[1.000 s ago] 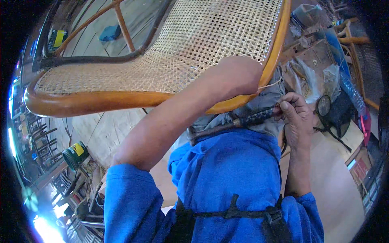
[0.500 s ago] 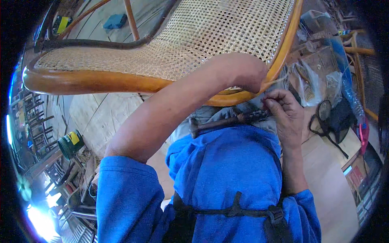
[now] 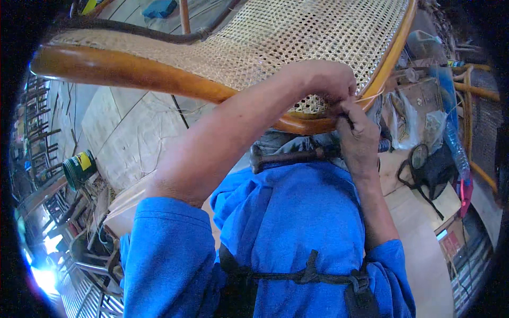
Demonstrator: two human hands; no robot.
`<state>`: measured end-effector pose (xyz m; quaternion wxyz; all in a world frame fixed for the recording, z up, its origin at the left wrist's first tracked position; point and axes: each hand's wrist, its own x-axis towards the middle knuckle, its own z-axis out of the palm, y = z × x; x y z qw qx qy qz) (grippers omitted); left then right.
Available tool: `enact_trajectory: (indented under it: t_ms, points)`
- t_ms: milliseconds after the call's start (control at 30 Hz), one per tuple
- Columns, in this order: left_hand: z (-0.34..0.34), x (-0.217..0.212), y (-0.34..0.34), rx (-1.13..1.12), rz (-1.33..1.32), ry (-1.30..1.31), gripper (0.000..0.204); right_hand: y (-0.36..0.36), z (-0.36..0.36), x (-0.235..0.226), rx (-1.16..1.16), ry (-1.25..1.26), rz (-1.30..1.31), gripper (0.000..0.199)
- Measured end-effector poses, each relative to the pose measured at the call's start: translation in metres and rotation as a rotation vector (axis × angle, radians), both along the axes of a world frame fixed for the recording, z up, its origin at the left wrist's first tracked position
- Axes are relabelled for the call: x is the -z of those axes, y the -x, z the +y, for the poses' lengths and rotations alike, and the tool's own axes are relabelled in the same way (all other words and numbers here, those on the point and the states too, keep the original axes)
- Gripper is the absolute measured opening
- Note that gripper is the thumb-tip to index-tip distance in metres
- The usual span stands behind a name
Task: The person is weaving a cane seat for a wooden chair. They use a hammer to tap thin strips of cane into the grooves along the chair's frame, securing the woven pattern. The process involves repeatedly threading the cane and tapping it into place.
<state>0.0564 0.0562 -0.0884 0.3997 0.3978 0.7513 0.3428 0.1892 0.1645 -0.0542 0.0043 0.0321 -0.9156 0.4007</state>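
A woven cane panel [image 3: 297, 32] in a glossy orange-brown wooden frame [image 3: 132, 66] lies across the top of the view. My left hand [image 3: 331, 79] reaches over its rounded near corner, fingers curled downward and closed. From those fingertips a thin pale cane strand [image 3: 371, 97] runs out rightward over the frame edge. Just below, my right hand [image 3: 361, 132] is closed in a pinch, thumb and fingertips against the left fingers at the corner. What the right fingers hold is hidden. Across my lap, under the frame, rests a hammer [image 3: 283, 158].
Plastic bags [image 3: 403, 119] and a black strapped pouch [image 3: 432, 169] lie to the right. A green tin [image 3: 79, 169] stands at the left among wood scraps. Stacked chair frames [image 3: 40, 127] line the far left, and a cane-backed piece [image 3: 477, 106] stands far right.
My right hand has moved up and left to meet my left hand at the frame corner. The panel sits higher in view. The hammer still lies on my lap.
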Motion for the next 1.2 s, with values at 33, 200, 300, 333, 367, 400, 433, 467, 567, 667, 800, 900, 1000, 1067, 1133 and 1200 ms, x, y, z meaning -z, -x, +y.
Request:
enact_trajectory:
  t_ms: [33, 200, 300, 333, 367, 400, 433, 467, 567, 667, 800, 900, 1000, 1067, 1133, 1200]
  points:
    - [0.002, 0.002, 0.001, -0.005, -0.005, -0.001, 0.024, -0.001, 0.000, 0.006, -0.011, -0.017, 0.000, 0.016]
    - [0.006, 0.013, 0.006, -0.017, -0.054, 0.027, 0.024, 0.003, -0.007, 0.009, -0.051, -0.114, 0.074, 0.018]
    - [0.009, 0.011, 0.007, 0.006, -0.005, 0.080, 0.026, 0.006, -0.006, 0.013, -0.074, -0.161, 0.067, 0.014]
    - [0.010, 0.014, 0.008, 0.012, 0.010, 0.086, 0.026, 0.006, -0.007, 0.017, -0.060, -0.170, 0.063, 0.013]
    - [0.011, 0.016, 0.008, 0.019, 0.025, 0.092, 0.027, 0.006, -0.008, 0.018, -0.047, -0.178, 0.059, 0.012]
    - [0.010, 0.014, 0.008, 0.012, 0.030, 0.091, 0.028, 0.007, -0.009, 0.017, -0.051, -0.165, 0.065, 0.011]
    - [0.010, 0.011, 0.008, 0.006, 0.035, 0.090, 0.029, 0.008, -0.011, 0.013, -0.055, -0.152, 0.070, 0.011]
    - [0.010, 0.008, 0.008, 0.000, 0.041, 0.088, 0.029, 0.009, -0.012, 0.012, -0.059, -0.139, 0.075, 0.011]
    - [0.010, 0.006, 0.008, 0.045, 0.138, 0.123, 0.029, 0.009, -0.014, 0.010, -0.072, -0.103, 0.103, 0.012]
    - [0.010, 0.010, 0.008, 0.063, 0.168, 0.124, 0.028, 0.009, -0.013, 0.011, -0.055, -0.171, 0.042, 0.011]
    - [0.011, 0.008, 0.008, 0.019, 0.108, 0.154, 0.026, 0.009, -0.013, 0.010, -0.094, -0.173, 0.127, 0.012]
    - [0.010, 0.003, 0.006, -0.011, 0.061, 0.152, 0.024, 0.007, -0.008, 0.015, -0.081, -0.153, 0.142, 0.013]
    - [0.010, 0.011, 0.007, 0.013, 0.135, 0.118, 0.023, 0.006, -0.008, 0.013, -0.039, -0.141, 0.099, 0.013]
    - [0.010, 0.010, 0.006, 0.033, 0.214, 0.118, 0.022, 0.007, -0.009, 0.016, -0.048, -0.164, 0.111, 0.012]
    - [0.011, 0.011, 0.007, 0.016, 0.195, 0.109, 0.022, 0.005, -0.010, 0.016, -0.056, -0.163, 0.162, 0.012]
    - [0.012, 0.009, 0.007, 0.022, 0.186, 0.128, 0.022, 0.004, -0.009, 0.017, -0.063, -0.167, 0.187, 0.011]
